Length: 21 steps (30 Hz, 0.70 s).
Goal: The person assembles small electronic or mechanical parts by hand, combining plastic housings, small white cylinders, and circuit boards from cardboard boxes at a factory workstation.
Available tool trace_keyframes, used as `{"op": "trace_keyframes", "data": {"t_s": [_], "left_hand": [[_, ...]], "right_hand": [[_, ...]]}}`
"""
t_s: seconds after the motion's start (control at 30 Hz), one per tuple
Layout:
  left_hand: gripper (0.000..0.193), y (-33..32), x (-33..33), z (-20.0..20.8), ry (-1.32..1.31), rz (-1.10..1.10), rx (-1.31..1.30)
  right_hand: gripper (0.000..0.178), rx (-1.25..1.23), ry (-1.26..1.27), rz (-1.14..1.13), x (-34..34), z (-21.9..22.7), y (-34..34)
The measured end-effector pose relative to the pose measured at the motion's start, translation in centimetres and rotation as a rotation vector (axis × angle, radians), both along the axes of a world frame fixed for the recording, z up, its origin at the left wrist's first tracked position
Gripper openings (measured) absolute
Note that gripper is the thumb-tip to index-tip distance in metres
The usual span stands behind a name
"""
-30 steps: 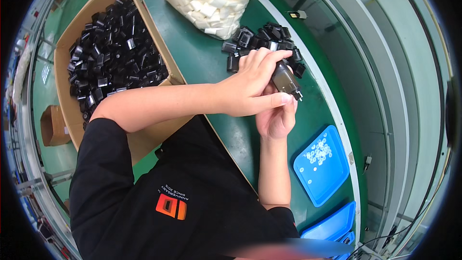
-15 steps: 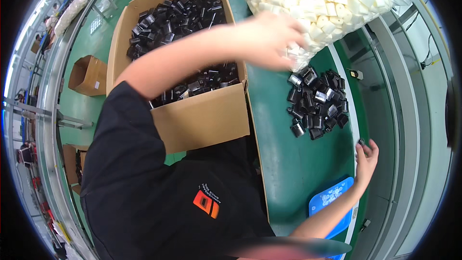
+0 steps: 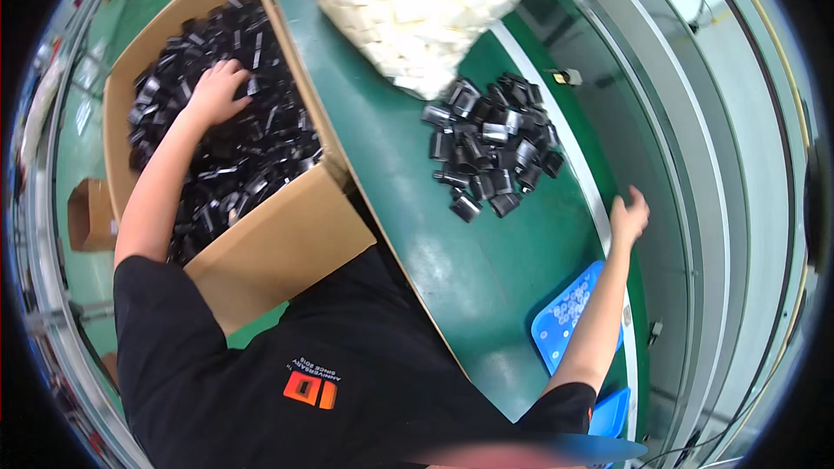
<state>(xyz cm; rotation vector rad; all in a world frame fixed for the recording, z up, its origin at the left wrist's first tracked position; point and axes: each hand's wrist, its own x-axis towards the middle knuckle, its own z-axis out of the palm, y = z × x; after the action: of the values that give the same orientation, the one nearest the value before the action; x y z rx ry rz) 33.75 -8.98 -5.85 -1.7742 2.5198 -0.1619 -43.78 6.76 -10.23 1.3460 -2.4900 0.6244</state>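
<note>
I count one left hand (image 3: 217, 94), one right hand (image 3: 629, 219), one tabletop (image 3: 460, 274), one bag (image 3: 408, 17), at least two boxes (image 3: 287, 247) and two trays (image 3: 554, 351); black parts (image 3: 495, 133) and rings (image 3: 573, 302) outnumber my count.

Glossy black parts (image 3: 495, 132), probably plastic

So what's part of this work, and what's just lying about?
In use, probably:
black parts in large cardboard box, left hand at them
loose black pile
blue tray of pale rings, partly behind right forearm
bag of white pieces

Lying about, apparently:
small brown carton
second blue tray
</note>
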Motion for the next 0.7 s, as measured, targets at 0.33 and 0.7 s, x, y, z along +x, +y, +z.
{"op": "trace_keyframes", "data": {"t_s": [0.33,0.7], "left_hand": [[0.059,-0.5,-1.5,-1.8,-0.253,0.058,-0.054],[0.029,5.5,-2.8,3.1,0.704,0.058,-0.126]], "right_hand": [[0.07,0.081,-0.581,0.249,6.1,-1.5,-17.1],[0.063,0.484,-0.304,-0.077,11.1,-0.4,-23.6]]}}
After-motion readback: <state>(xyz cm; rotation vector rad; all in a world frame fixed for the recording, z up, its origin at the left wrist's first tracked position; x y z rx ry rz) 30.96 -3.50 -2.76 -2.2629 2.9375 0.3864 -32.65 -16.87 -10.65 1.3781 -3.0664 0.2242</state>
